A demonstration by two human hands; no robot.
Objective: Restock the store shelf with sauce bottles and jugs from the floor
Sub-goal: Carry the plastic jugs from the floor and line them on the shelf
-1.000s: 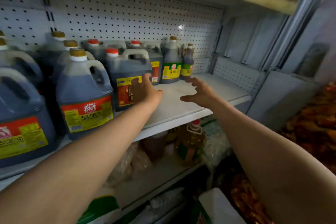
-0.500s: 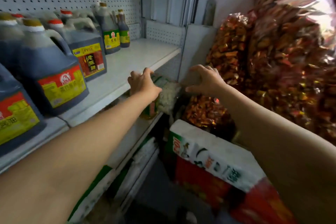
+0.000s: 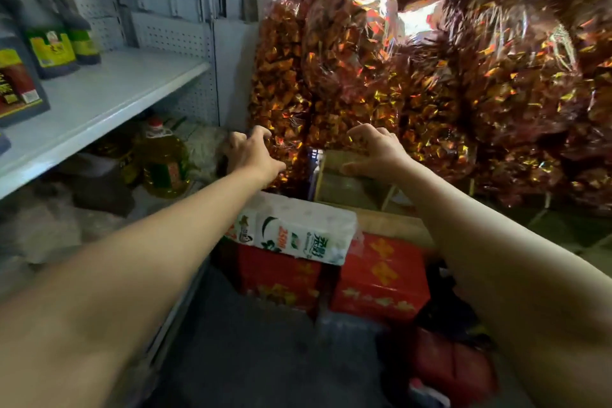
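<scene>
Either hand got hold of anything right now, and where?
Nothing held. Left hand and right hand both reach out empty, fingers loosely curled, above the cardboard box.

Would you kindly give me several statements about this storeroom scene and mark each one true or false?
1. Both hands are empty. True: the left hand and right hand reach forward holding nothing.
2. A yellow cooking oil jug stands under the shelf. True.
3. The shelf's right end is packed with bottles. False: it is bare; the dark sauce bottles stand at the left.
4. The white tissue pack lies on red cartons. True.
5. The bags of wrapped sweets are blue. False: red and gold.
</scene>
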